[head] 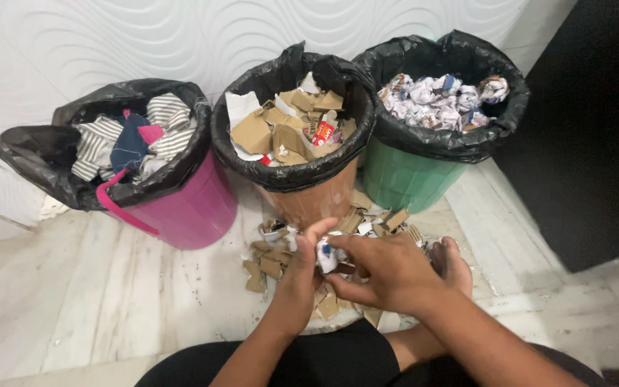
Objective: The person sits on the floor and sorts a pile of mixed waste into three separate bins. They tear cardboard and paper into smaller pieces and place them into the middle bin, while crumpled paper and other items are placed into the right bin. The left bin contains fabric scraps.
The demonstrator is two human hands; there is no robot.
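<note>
Hands meet just in front of the brown bin (317,201): left hand (296,276) and right hand (388,276) both pinch a crumpled white wrapper (327,254). Cardboard scraps (270,265) lie at its base; a red-labelled pack (323,132) sits inside it.

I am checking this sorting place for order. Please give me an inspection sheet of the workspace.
Surface: pale marble floor, some dirt marks.
Job's things: crumpled paper piece held between left hand and right hand.
Clutter: cardboard scraps lie on the floor before the bins.
Bins: pink bin holds cloth; brown bin holds cardboard; green bin holds crumpled paper; all have black liners.
Fingers: both hands pinch the paper.
Cables: nothing seen.
Surroundings: white patterned wall, dark panel at right.
</note>
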